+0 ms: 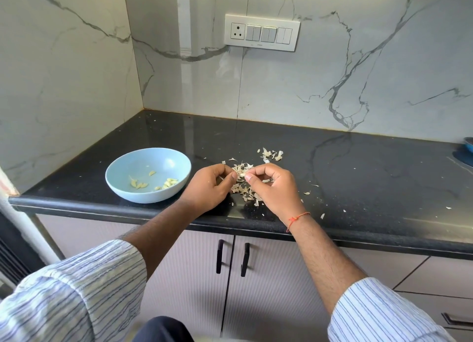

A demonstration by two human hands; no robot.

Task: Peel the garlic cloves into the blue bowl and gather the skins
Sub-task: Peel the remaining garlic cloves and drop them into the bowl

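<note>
- The black desk (332,162) fills the middle of the view.
- The blue bowl (133,172) sits at its near left, peeled cloves (167,182) inside.
- Right of the bowl, the left hand (211,185) and right hand (275,188) have their fingers pinched together on one garlic clove (242,174).
- Skins (245,191) lie scattered beneath the hands, more (272,155) farther back.

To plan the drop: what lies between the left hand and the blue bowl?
Only bare counter, in the head view, between left hand and blue bowl.
</note>
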